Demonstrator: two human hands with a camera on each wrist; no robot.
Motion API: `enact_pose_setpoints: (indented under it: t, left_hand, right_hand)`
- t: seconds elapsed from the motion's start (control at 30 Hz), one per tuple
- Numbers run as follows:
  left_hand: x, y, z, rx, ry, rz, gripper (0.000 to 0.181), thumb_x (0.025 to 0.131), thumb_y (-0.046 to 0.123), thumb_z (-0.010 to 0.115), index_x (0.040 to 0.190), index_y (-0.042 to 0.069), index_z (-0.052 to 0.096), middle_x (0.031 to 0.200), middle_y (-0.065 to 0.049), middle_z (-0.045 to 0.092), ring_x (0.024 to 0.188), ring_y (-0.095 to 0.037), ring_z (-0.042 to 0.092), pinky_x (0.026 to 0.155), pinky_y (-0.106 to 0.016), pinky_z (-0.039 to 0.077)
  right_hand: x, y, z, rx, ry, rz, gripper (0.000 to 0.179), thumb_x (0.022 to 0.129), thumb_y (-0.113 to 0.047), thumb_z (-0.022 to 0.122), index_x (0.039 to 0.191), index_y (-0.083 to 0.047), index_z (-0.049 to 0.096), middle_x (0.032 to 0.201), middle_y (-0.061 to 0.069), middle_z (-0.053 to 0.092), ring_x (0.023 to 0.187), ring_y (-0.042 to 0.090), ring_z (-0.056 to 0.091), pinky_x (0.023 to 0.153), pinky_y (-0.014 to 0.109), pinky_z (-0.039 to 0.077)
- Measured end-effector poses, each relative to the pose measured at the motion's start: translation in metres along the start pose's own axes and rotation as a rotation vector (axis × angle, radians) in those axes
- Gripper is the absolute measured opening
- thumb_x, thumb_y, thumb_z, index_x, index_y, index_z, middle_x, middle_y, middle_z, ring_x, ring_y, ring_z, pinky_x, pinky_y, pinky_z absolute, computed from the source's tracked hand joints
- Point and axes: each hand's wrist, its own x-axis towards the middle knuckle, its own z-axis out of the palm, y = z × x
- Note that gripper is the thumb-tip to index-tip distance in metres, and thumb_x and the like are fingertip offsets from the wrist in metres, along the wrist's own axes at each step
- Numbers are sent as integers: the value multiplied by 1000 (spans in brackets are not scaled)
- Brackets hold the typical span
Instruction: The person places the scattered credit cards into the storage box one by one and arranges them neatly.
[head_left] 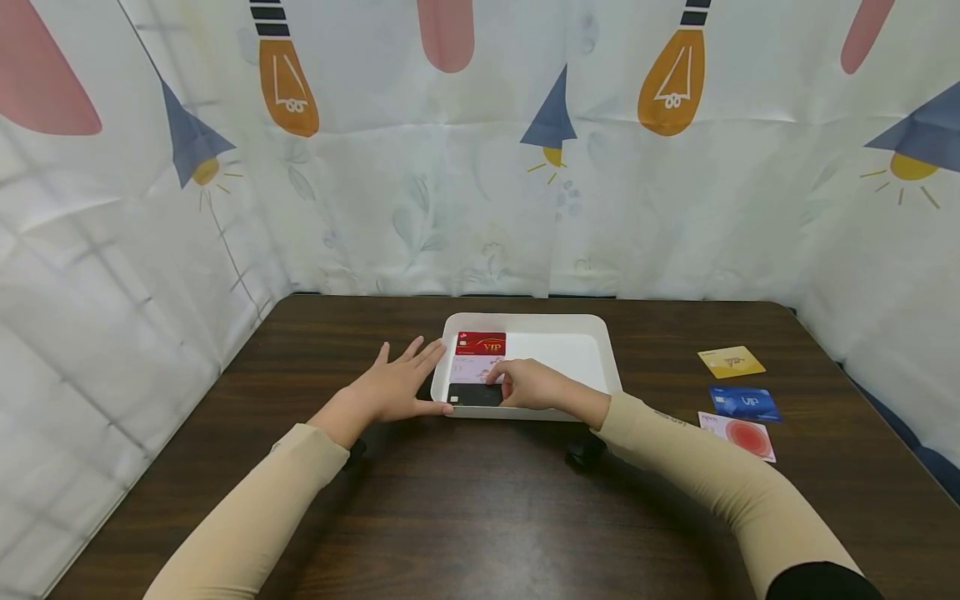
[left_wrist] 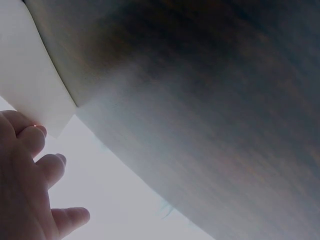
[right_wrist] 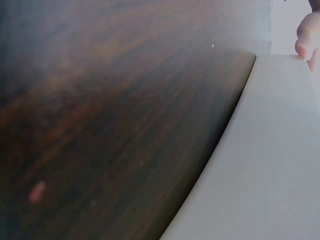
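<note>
A white tray (head_left: 555, 358) stands on the table, with three cards in a column along its left side. At the top is a red VIP card (head_left: 480, 342), below it a pale pink card (head_left: 472, 368), and nearest the front a black card (head_left: 472, 395). My left hand (head_left: 393, 392) spreads over the tray's left front corner, fingers extended at the left rim and thumb along the front rim. With thumb and index finger bent, my right hand (head_left: 536, 387) pinches the black card at its right end, hiding that end. The left wrist view shows fingers (left_wrist: 49, 167) beside the tray's outer wall.
To the right of the tray, a yellow card (head_left: 731, 362), a blue card (head_left: 745, 403) and a pink card with a red circle (head_left: 738, 435) lie on the dark wooden table (head_left: 480, 517). A printed white curtain (head_left: 465, 208) hangs behind the table and down its sides.
</note>
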Motion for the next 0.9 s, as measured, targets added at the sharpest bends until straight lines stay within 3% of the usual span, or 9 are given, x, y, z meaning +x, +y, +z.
enact_pose_setpoints:
  t: [0.27, 0.5, 0.73, 0.9]
  left_hand:
    - [0, 1, -1, -1, -1, 3, 112, 87, 76, 60, 165, 10, 17, 170, -10, 19, 155, -37, 12, 115, -74, 6]
    - [0, 1, 0, -3, -4, 0, 112, 87, 76, 59, 165, 9, 16, 170, -11, 19, 155, -38, 12, 114, -75, 5]
    - [0, 0, -1, 16, 2, 3, 111, 87, 76, 59, 165, 8, 17, 169, -12, 20, 155, -38, 13, 114, -75, 8]
    - [0, 0, 0, 17, 6, 9, 111, 88, 76, 59, 165, 8, 17, 169, -12, 20, 155, -39, 14, 114, -75, 8]
  right_hand:
    - [-4, 2, -1, 14, 24, -14, 39, 86, -7, 83, 122, -7, 70, 78, 0, 62, 69, 14, 54, 60, 23, 46]
    - [-15, 6, -11, 88, 83, -37, 35, 90, -8, 79, 123, -7, 70, 90, 3, 65, 63, 15, 62, 61, 26, 55]
    - [-34, 13, -26, 29, 155, -120, 29, 94, -2, 72, 123, -3, 70, 96, 4, 71, 79, 16, 68, 66, 27, 53]
    - [-52, 18, -35, 11, 193, -123, 27, 94, -1, 71, 122, -3, 71, 93, 2, 71, 74, 15, 64, 65, 27, 52]
